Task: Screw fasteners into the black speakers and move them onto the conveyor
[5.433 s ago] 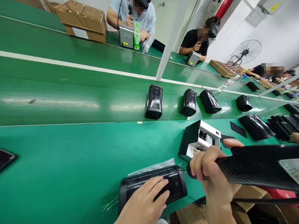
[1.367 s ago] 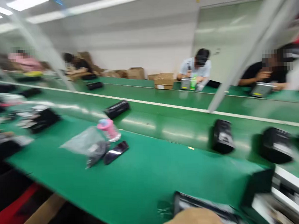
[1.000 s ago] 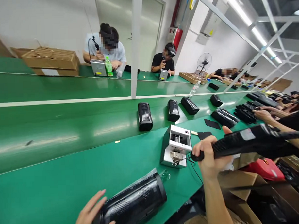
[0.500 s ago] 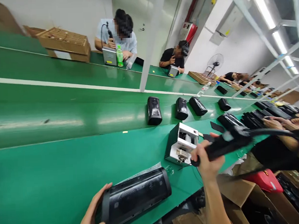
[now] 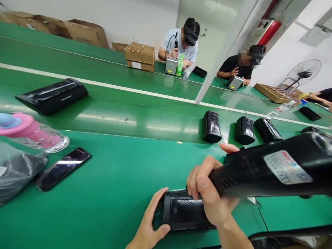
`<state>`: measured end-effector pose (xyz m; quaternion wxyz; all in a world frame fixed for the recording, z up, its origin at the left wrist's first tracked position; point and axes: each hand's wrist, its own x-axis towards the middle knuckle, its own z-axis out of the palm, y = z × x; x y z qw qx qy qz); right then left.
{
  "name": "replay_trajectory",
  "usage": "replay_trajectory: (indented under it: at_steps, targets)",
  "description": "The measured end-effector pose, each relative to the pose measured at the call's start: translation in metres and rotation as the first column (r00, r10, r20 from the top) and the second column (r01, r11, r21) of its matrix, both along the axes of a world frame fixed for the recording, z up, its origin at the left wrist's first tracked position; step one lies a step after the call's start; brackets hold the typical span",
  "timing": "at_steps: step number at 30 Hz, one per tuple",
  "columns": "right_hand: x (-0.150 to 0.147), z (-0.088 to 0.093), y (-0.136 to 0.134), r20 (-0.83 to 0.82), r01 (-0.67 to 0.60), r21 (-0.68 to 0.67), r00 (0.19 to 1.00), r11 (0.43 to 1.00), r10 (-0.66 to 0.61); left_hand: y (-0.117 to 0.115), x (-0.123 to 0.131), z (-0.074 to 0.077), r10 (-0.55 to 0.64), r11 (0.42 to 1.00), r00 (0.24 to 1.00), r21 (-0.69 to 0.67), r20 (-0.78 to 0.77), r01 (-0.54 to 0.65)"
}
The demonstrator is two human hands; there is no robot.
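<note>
A black speaker housing [image 5: 182,211] lies on its side at the near edge of the green bench [image 5: 116,184]. My left hand [image 5: 149,223] grips its left end, fingers curled over the top. My right hand [image 5: 209,195] is wrapped round the front of a black electric screwdriver [image 5: 276,169], whose tip points down at the top of the housing. The screwdriver's body, with a white label, stretches to the right and hides the bench behind it.
Three black housings [image 5: 212,127] ride the green conveyor belt behind. A dark phone [image 5: 62,168], a pink-capped bottle [image 5: 30,133] and a plastic bag [image 5: 12,173] lie at the left; a flat black part [image 5: 53,95] rests further back. Other people work across the line near cardboard boxes [image 5: 139,55].
The view swung left and down. My left hand shifted to the housing's end, and my right hand brought the screwdriver down from beside the white machine onto the housing.
</note>
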<state>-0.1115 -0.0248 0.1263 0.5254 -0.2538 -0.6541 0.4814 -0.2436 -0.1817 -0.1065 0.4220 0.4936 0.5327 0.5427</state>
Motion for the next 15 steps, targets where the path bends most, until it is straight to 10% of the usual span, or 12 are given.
replay_trajectory:
  at_steps: [15]
  targets:
    - [-0.022,-0.026,-0.005,0.08,-0.021,-0.002,0.997,1.0,0.021,0.005,0.011,0.002,-0.028,0.999,0.998,-0.046,0.051,0.03]
